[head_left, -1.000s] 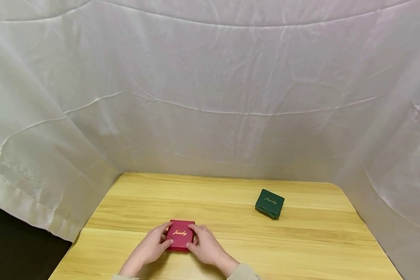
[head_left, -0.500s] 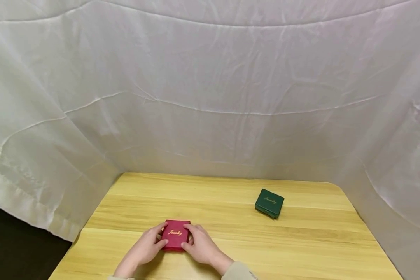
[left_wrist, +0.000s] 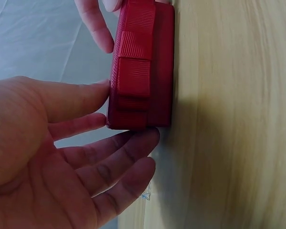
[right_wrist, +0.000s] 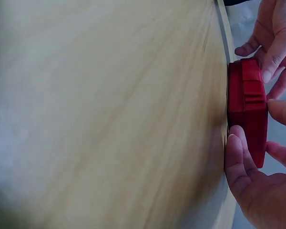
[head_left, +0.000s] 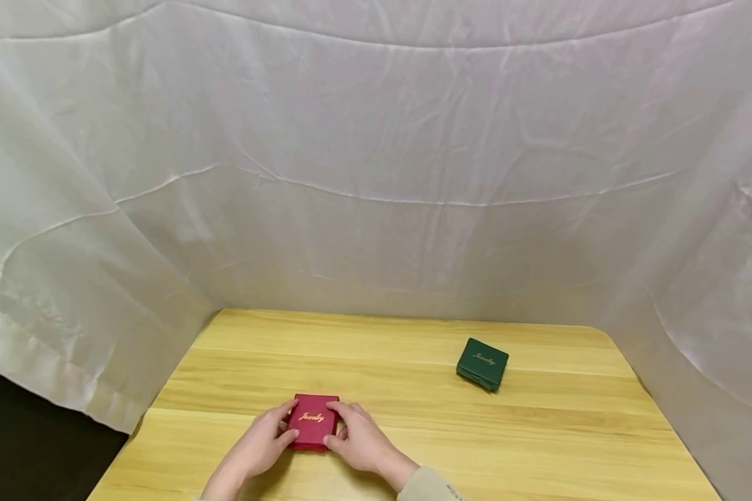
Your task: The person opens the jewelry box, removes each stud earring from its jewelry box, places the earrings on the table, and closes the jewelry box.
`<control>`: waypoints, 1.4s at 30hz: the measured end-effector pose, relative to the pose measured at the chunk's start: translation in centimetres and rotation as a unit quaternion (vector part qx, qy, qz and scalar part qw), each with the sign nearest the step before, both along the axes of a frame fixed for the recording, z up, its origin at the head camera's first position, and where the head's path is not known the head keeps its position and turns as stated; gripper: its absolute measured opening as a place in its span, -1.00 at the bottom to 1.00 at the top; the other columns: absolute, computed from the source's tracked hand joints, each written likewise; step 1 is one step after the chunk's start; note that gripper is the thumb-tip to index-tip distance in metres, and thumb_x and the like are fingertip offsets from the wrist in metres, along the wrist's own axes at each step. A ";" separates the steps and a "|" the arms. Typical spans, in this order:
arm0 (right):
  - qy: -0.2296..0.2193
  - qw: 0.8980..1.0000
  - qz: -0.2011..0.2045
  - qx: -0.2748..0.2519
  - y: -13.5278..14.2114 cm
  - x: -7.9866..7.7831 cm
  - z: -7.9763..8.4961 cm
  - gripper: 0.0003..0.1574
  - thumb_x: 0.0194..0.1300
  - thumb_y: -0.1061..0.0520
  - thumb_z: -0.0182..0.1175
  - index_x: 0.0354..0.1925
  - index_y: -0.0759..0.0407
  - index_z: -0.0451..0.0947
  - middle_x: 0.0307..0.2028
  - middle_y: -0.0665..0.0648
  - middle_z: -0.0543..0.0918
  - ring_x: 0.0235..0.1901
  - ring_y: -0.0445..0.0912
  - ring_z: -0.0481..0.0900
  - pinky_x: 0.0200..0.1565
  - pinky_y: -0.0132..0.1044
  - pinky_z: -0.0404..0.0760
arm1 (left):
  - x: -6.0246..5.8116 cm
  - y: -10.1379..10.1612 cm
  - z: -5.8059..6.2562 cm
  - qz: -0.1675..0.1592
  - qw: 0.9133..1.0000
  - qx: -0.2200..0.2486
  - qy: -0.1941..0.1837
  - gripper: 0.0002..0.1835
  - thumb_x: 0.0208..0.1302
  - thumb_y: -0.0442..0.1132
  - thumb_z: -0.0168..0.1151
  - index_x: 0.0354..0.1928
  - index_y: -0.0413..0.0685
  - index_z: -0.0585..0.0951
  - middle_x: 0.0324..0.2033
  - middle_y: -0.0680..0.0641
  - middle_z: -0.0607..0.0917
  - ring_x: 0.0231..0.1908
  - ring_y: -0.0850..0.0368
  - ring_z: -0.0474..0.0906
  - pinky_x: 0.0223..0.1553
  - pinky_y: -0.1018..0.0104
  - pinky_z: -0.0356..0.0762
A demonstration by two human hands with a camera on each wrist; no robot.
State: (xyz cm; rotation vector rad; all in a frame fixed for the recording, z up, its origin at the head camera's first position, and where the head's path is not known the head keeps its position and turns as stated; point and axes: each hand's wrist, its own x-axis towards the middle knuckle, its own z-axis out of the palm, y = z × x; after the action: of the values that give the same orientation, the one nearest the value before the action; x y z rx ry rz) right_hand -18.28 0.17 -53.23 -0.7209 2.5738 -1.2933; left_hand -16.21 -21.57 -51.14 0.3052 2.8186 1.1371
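A red jewelry box (head_left: 312, 426) lies near the front of the table, its lid closed and gold "Jewelry" lettering facing up. My left hand (head_left: 260, 444) grips its left side, thumb at the near corner and a finger at the far one. On the opposite side my right hand (head_left: 365, 442) holds it the same way. In the left wrist view, a ribbed red ribbon bow (left_wrist: 135, 71) runs along the box's front face. The right wrist view shows the box (right_wrist: 248, 129) low against the tabletop, with fingertips of both hands on it.
A green jewelry box (head_left: 484, 362) sits turned at an angle farther back on the right. The wooden table (head_left: 539, 445) has rounded far corners. Pale cloth (head_left: 413, 139) hangs behind it and along both sides.
Both hands and the red jewelry box have shifted a little to the left together, mostly in the first half second. The green box has stayed put.
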 end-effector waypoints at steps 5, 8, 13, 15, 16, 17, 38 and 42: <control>-0.016 1.000 0.008 -0.018 0.7 0.2 0.4 -0.10 0.23 0.08 0.36 0.43 0.20 0.22 -0.01 0.16 0.47 -0.44 -0.35 0.44 -0.38 -0.45 0.52 | 0.1 0.1 0.0 0.030 1.000 -0.005 0.008 -0.41 0.23 -0.36 0.33 0.28 -0.41 0.40 -0.13 -0.16 0.61 -0.29 0.17 0.56 -0.23 0.23 0.58; -0.021 0.999 0.011 -0.025 1.7 0.2 0.8 -0.08 0.24 0.08 0.36 0.45 0.21 0.18 0.08 0.27 0.46 -0.42 -0.35 0.46 -0.34 -0.44 0.54 | 0.3 0.2 0.2 0.058 0.998 -0.011 0.019 -0.40 0.22 -0.31 0.36 0.27 -0.36 0.41 -0.16 -0.12 0.59 -0.33 0.22 0.52 -0.25 0.23 0.56; -0.024 0.999 0.003 -0.035 4.0 0.0 1.3 -0.08 0.27 0.03 0.34 0.45 0.20 0.17 0.17 0.33 0.42 -0.35 -0.32 0.48 -0.26 -0.41 0.56 | 0.7 0.6 1.1 0.086 0.995 -0.020 0.051 -0.41 0.24 -0.23 0.37 0.27 -0.27 0.45 -0.09 -0.14 0.58 -0.26 0.16 0.55 -0.20 0.15 0.58; -0.033 0.998 -0.003 -0.046 5.1 -0.1 1.5 -0.09 0.29 0.01 0.32 0.45 0.20 0.16 0.18 0.34 0.41 -0.31 -0.28 0.49 -0.22 -0.38 0.57 | 0.8 0.9 1.5 0.090 0.993 -0.025 0.066 -0.41 0.26 -0.18 0.36 0.28 -0.22 0.45 -0.02 -0.15 0.57 -0.18 0.08 0.58 -0.14 0.08 0.59; -0.038 0.998 -0.006 -0.053 5.7 -0.2 1.5 -0.09 0.29 0.00 0.31 0.46 0.20 0.15 0.18 0.34 0.41 -0.29 -0.25 0.50 -0.21 -0.37 0.57 | 0.9 1.1 1.7 0.092 0.993 -0.027 0.074 -0.41 0.27 -0.16 0.35 0.29 -0.20 0.45 0.01 -0.16 0.56 -0.13 0.04 0.58 -0.12 0.06 0.59; -0.044 0.997 -0.010 -0.059 6.3 -0.2 1.6 -0.09 0.30 0.00 0.31 0.46 0.20 0.14 0.18 0.35 0.41 -0.28 -0.23 0.50 -0.21 -0.37 0.57 | 1.0 1.3 1.9 0.093 0.992 -0.029 0.083 -0.42 0.27 -0.13 0.35 0.29 -0.18 0.46 0.04 -0.16 0.54 -0.10 0.01 0.58 -0.11 0.03 0.59; -0.078 0.967 -0.210 -0.119 18.0 -1.6 1.8 -0.24 0.35 0.14 0.26 0.40 0.30 0.22 0.05 0.30 0.53 -0.11 0.00 0.58 -0.26 -0.29 0.60 | 1.7 8.9 2.3 -0.038 0.990 -0.018 0.132 -0.43 0.34 0.01 0.26 0.29 -0.11 0.47 0.14 -0.08 0.53 0.11 -0.07 0.50 0.07 -0.10 0.50; -0.055 0.962 -0.246 -0.102 20.3 -2.3 2.2 -0.33 0.38 0.13 0.22 0.35 0.31 0.27 -0.03 0.25 0.55 -0.15 -0.03 0.55 -0.27 -0.33 0.57 | 1.6 10.5 2.3 -0.064 0.992 -0.015 0.108 -0.45 0.34 -0.01 0.26 0.29 -0.07 0.46 0.15 -0.06 0.52 0.12 -0.04 0.49 0.08 -0.08 0.51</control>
State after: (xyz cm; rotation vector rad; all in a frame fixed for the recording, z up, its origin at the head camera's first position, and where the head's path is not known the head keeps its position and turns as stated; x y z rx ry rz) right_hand -20.58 20.43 -51.07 -0.0174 2.6448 -1.6978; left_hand -14.63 -11.12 -48.81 0.6326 2.9453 1.0938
